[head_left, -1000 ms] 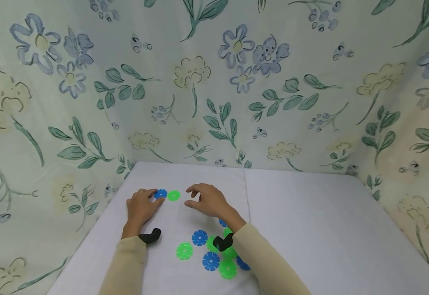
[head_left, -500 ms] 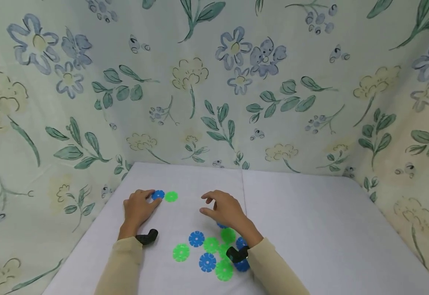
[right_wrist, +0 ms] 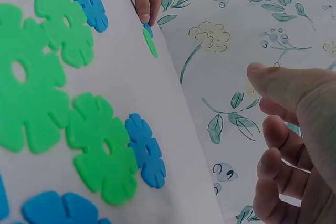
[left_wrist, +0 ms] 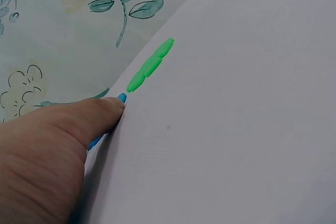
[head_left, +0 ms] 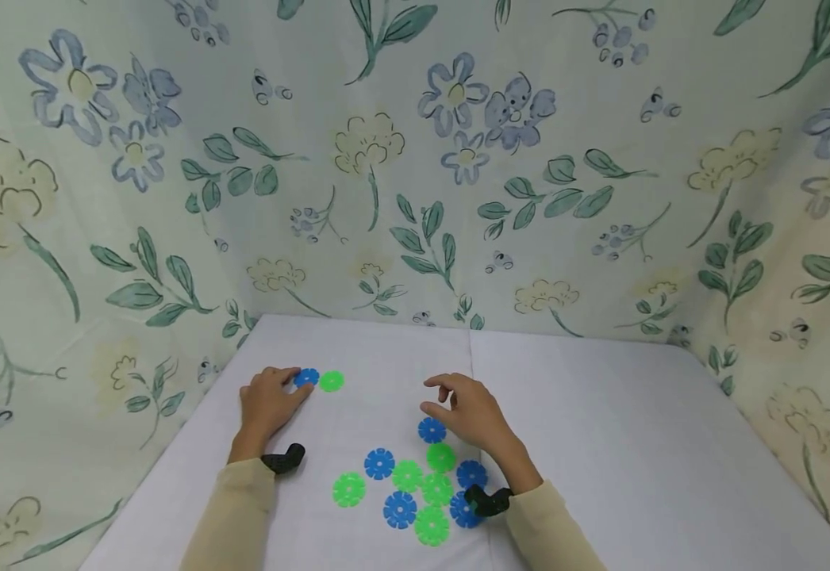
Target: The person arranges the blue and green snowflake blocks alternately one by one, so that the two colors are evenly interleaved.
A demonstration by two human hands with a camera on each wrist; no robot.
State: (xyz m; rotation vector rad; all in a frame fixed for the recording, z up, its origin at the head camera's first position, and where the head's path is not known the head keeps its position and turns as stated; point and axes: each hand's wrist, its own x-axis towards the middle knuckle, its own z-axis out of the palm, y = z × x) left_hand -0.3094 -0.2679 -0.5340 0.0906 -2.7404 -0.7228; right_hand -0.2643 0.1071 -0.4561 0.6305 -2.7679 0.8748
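Can't tell if it's a home or a studio tbh, just looks draped off. Floral fabric (head_left: 429,182) walls in a white tabletop (head_left: 593,444) on three sides.

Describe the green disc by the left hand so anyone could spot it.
Far left on the white table, the left hand holds a blue disc. Just right of that blue disc lies the green disc. Of all the green ones, it alone sits far back.
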